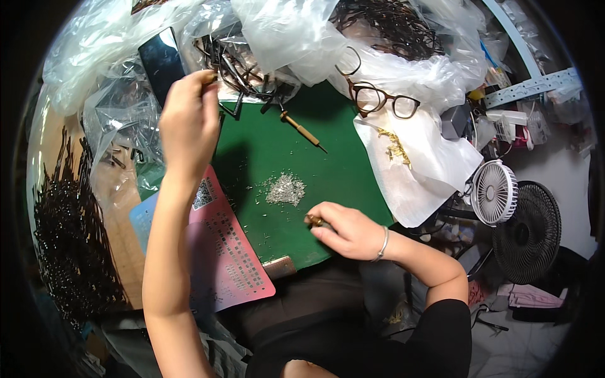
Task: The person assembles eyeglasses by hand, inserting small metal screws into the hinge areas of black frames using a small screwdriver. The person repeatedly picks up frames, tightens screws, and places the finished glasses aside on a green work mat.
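Note:
My left hand (189,123) is raised above the far left of the green mat (340,170), its fingers pinched together near a dark phone (161,63). What they hold is too small to make out. My right hand (346,232) is closed at the mat's near right, with a small brownish piece between thumb and forefinger that I cannot name. Just beyond it lies a loose heap of tiny silver metal parts (285,189), with stray bits around. A thin screwdriver (304,131) with a brass-coloured handle rests farther back, touched by neither hand.
Brown-framed glasses (383,102) lie on plastic at the back right. Small gold parts (395,148) sit on a white sheet (409,189). A pink-blue printed board (230,264) lies under my left forearm. Dark eyeglass temples (69,252) pile at left; a white fan (495,192) stands right.

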Demonstrator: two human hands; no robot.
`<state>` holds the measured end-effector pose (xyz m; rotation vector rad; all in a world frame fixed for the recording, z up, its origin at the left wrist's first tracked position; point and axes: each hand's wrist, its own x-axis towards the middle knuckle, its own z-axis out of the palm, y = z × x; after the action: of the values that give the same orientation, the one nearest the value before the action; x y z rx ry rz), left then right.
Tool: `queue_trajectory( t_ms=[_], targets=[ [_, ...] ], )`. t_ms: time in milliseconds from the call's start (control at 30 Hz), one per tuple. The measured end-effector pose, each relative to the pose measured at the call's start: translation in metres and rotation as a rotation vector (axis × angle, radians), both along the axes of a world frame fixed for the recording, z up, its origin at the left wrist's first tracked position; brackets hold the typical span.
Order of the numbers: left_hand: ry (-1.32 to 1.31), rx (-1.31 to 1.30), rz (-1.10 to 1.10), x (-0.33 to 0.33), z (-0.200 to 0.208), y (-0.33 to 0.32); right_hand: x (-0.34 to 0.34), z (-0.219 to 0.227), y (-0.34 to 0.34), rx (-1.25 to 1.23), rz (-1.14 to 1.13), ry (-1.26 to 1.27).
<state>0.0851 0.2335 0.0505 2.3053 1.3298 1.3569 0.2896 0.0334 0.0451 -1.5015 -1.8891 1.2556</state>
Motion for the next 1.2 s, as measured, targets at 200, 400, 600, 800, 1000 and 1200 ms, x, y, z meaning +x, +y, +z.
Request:
queue_trajectory(
  t_ms=[200, 400, 600, 800, 1000, 1200],
  targets=[
    [-0.346, -0.528, -0.176, -0.05, 0.047, -0.117, 0.079, 0.019, 0.008, 0.094, -0.468, -0.55],
    [-0.477, -0.815, -0.246, -0.055, 0.035, -0.17, 0.099, -0.014, 0.034, 0.271, -0.51, -0.958],
    [-0.547, -0.941, -0.257, -0.054, 0.018, -0.184, 0.103, -0.004, 0.04, 0.16, -0.396, -1.101],
    [-0.589, -1.313, -0.356, -0.043, 0.019, -0.197, 0.039, 0.073, 0.018, -0.108, -0.289, -0.194],
    [-0.849, -1.567, -0.493, -0.032, 0.009, -0.216, -0.033, 0.044, 0.017, -0.049, 0.071, 0.181],
    [-0.903, -1.721, -0.554, -0.053, 0.013, -0.208, -0.042, 0.033, 0.023, 0.061, 0.226, 0.241]
  ],
)
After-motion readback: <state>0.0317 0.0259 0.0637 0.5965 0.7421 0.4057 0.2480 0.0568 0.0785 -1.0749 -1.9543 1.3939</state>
